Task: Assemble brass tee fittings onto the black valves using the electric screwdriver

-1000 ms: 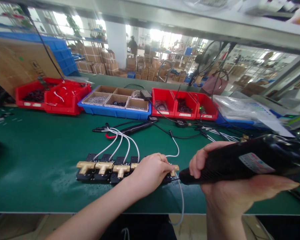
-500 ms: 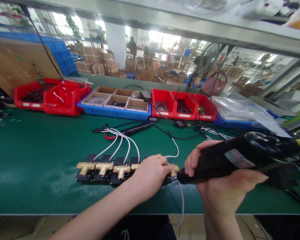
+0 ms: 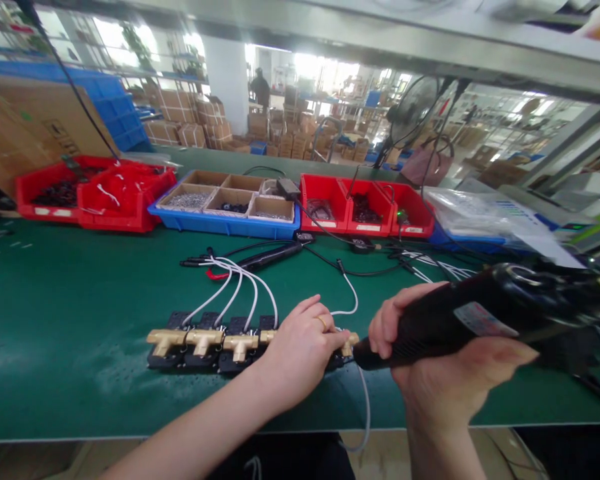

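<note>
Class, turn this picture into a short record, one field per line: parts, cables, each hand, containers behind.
Parts: black blocks with brass fittings, in a row on a green table
Cables: four white cables curve back from the blocks; another cable hangs over the front edge
Left hand: over the row's right part; exact grip unclear
Right hand: grips a black power tool, nose at the row's right end
Containers: blue tray between red bins

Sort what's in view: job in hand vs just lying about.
In hand:
black power tool, gripped by right hand
row of brass-fitted black units, left hand on its right part

Apparently just lying about:
red-tipped black tool
cardboard
pink bag
</note>
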Tool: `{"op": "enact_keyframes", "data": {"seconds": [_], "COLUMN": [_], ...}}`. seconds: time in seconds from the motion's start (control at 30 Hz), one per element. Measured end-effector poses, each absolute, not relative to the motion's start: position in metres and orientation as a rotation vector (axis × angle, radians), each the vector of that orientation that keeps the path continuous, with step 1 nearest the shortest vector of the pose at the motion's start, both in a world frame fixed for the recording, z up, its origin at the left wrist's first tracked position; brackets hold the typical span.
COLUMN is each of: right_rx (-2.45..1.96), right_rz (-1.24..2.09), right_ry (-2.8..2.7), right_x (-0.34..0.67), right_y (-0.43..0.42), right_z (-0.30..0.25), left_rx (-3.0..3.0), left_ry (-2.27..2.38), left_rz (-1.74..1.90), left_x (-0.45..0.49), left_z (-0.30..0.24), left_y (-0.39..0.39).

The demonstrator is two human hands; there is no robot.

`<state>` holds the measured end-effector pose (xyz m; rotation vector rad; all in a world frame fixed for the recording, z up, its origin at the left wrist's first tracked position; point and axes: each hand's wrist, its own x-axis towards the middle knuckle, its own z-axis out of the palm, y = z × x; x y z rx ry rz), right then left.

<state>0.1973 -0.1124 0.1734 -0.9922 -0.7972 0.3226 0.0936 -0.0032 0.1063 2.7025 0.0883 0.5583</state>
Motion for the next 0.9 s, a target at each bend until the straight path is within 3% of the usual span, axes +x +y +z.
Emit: {"op": "enact_keyframes", "data": {"seconds": [0.37, 0.9], "right_rx": [-0.916, -0.915], "right_rz": [0.386, 0.384], "right_ry": [-0.899, -0.781], "right_x": [0.174, 0.167], "right_y": [-0.114, -0.096], "right_z": [0.195, 0.176], "left_rx": [2.654, 2.682], "left_ry": [0.183, 0.066], "left_rz": [0.220, 0.252], "left_x": [0.098, 0.106], "left_z": [0.130, 0.129], "left_y": [0.005, 0.019]}}
